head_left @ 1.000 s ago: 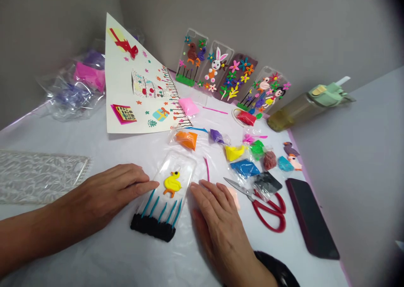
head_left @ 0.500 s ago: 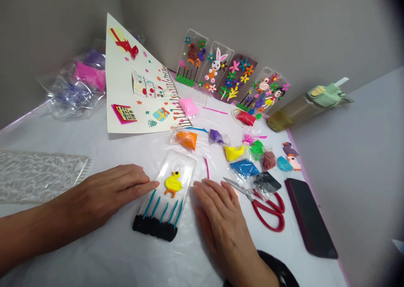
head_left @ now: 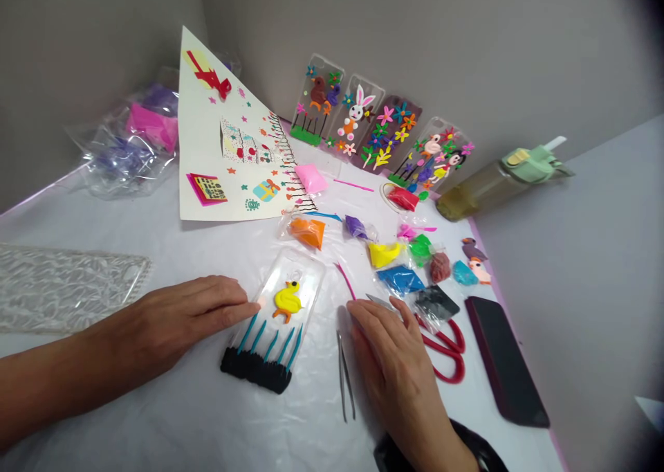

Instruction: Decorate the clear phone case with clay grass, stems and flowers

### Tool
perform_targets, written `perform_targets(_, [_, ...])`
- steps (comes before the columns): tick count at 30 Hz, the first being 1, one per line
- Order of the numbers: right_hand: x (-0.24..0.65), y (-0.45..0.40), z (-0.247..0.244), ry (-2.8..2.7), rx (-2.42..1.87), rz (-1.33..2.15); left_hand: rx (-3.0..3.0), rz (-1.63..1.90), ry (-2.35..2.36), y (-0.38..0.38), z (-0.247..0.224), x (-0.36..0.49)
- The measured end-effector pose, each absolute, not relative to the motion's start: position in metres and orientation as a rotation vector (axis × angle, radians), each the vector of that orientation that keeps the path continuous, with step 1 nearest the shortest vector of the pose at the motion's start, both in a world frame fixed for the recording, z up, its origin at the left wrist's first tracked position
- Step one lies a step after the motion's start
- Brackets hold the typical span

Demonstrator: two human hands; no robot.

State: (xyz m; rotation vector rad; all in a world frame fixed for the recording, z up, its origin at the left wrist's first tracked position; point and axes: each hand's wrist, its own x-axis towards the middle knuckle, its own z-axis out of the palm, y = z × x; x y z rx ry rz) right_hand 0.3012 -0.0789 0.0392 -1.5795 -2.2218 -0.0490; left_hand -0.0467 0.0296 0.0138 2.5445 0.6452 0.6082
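A clear phone case (head_left: 311, 285) lies on the white-covered table, bearing a yellow clay duck (head_left: 288, 297) with orange legs, several teal clay strands (head_left: 270, 345) and a black clay band (head_left: 254, 369) at its near end. My left hand (head_left: 194, 313) lies flat, fingers stretched, its index fingertip touching the case's left edge. To the right, my right hand (head_left: 391, 351) is palm down, fingers extended, partly covering red-handled scissors (head_left: 456, 368). The end of a thin pink tool (head_left: 345, 280) meets its fingertips; any grip underneath is hidden. Metal tweezers (head_left: 344, 378) lie between the case and this hand.
Bagged clay pieces, including orange (head_left: 308, 232) and blue (head_left: 399, 279), lie beyond the case. Decorated cases (head_left: 357, 112) lean on the wall beside a drawn card (head_left: 233, 202). A bottle (head_left: 467, 189) and dark phone (head_left: 505, 361) are right; a lacy clear case (head_left: 62, 292) is left.
My right hand has moved right, away from the case and over the scissors, uncovering the tweezers. The pink tool's near end has swung right. My left hand stays at the case edge.
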Motion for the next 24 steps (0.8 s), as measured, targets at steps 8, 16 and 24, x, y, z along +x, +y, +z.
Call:
perform_targets(8, [0.310, -0.079, 0.043, -2.212, -1.611, -0.084, 2.455, 0.562, 0.688, 0.028, 0.011, -0.045])
perform_targets(16, [0.318, -0.080, 0.051, -2.154, -1.665, -0.139, 2.485, 0.665, 0.766, 0.023, 0.005, -0.042])
perform_targets(24, [0.327, -0.080, 0.055, -2.134, -1.811, -0.313, 2.644, 0.699, 0.677, 0.032, -0.005, -0.042])
